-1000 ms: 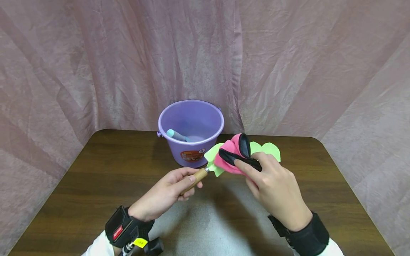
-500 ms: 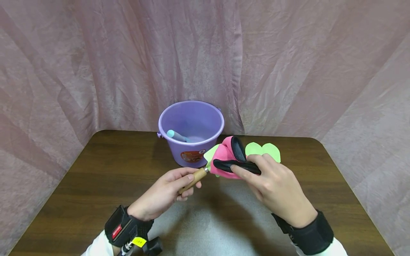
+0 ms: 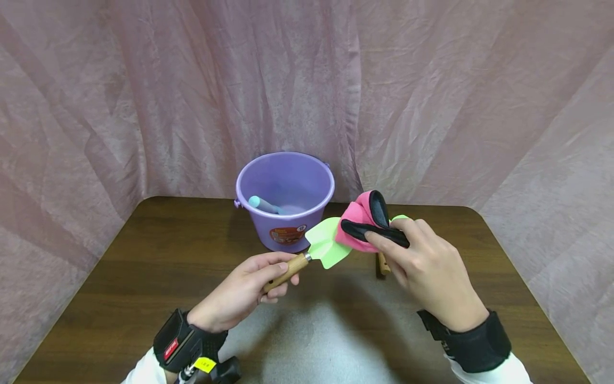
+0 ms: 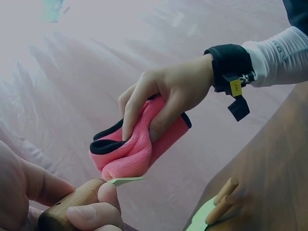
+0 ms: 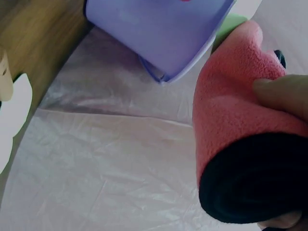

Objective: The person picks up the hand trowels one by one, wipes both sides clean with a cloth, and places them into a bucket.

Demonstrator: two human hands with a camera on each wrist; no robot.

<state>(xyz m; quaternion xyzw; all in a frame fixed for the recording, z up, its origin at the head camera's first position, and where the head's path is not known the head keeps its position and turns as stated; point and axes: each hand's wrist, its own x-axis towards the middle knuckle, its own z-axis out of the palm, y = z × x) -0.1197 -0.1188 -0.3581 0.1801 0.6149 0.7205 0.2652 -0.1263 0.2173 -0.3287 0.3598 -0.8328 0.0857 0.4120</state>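
My left hand grips the wooden handle of a small garden trowel, held up over the table with its light green blade pointing right. A folded pink cloth with black edging is in my right hand, pinched between thumb and fingers. It lies against the far part of the blade and hides the tip. From the left wrist view, the pink cloth sits right over the thin green blade. In the right wrist view, the thumb presses into the fleecy pink fabric.
A purple bucket stands at the back of the wooden table, with a light blue stick-like handle leaning inside. Two wooden-handled green tools lie on the table beyond my right hand. A pink curtain hangs behind.
The cloth first slid left and down along the blade toward the handle, then back right and up, uncovering more of the blade. My left hand and the trowel have barely moved.
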